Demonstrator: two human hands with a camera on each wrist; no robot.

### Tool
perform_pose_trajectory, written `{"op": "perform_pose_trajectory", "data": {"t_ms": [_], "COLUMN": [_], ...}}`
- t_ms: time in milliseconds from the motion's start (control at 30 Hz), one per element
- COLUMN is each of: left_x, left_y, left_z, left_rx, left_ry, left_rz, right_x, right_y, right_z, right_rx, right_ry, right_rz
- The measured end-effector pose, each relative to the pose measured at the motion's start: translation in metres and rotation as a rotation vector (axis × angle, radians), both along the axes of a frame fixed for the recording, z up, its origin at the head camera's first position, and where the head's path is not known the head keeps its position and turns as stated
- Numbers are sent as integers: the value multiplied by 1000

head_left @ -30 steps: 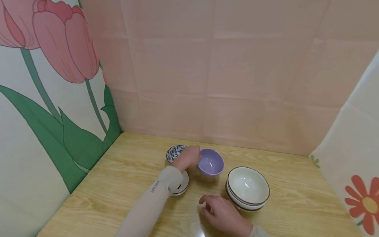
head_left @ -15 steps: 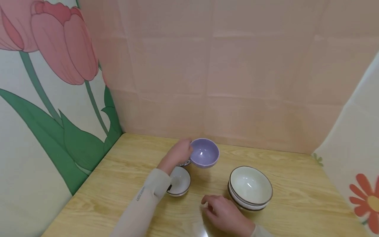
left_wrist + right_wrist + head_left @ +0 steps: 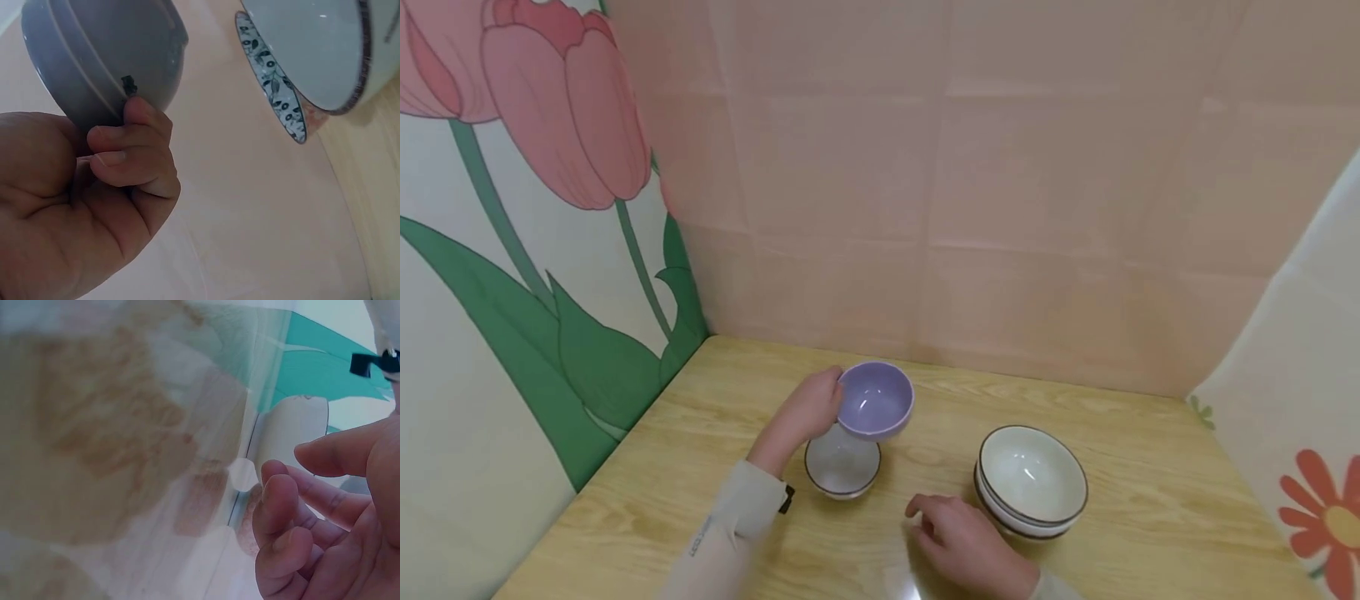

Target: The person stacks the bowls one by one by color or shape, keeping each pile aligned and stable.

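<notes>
My left hand (image 3: 808, 408) pinches the left rim of a purple bowl (image 3: 876, 400), fingers curled against its outer wall in the left wrist view. The purple bowl overlaps the far edge of a white bowl with a brown rim (image 3: 842, 467) in the head view. Behind that white bowl, the left wrist view shows a blue-and-white floral bowl (image 3: 272, 84); in the head view it is hidden. My right hand (image 3: 966, 542) rests low over the table with loosely curled fingers, holding nothing. Just right of it stands a stack of brown-rimmed white bowls (image 3: 1033, 471).
The wood-grain table (image 3: 1157, 500) ends at a pink cloth backdrop (image 3: 1000, 208). A tulip-patterned cloth (image 3: 565, 250) borders the left side, and a flower-printed white cloth (image 3: 1307, 375) the right.
My left hand has raised the purple bowl and carried it left, toward the smaller white bowl. The right hand and the stacked bowls have stayed put.
</notes>
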State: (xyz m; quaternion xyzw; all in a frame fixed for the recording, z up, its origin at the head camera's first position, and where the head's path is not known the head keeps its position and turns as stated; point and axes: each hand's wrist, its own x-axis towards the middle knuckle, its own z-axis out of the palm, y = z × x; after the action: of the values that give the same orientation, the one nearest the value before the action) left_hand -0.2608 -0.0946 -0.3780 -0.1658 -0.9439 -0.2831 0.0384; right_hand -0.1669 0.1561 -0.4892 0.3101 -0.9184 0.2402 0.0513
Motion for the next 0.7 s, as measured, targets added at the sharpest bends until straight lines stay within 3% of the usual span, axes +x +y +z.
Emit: {"op": "perform_pose_trajectory", "data": {"t_ms": [333, 700], "left_x": [22, 29], "left_y": [-25, -44], "left_z": [-15, -45], "left_rx": [6, 46], "left_ry": [30, 20], "left_rz": [31, 77], "right_x": [-5, -12], "right_y": [-2, -9], "right_z": [4, 11], "right_rx": [7, -86], "right_ry": [-35, 15], "right_rz": [-43, -168]}}
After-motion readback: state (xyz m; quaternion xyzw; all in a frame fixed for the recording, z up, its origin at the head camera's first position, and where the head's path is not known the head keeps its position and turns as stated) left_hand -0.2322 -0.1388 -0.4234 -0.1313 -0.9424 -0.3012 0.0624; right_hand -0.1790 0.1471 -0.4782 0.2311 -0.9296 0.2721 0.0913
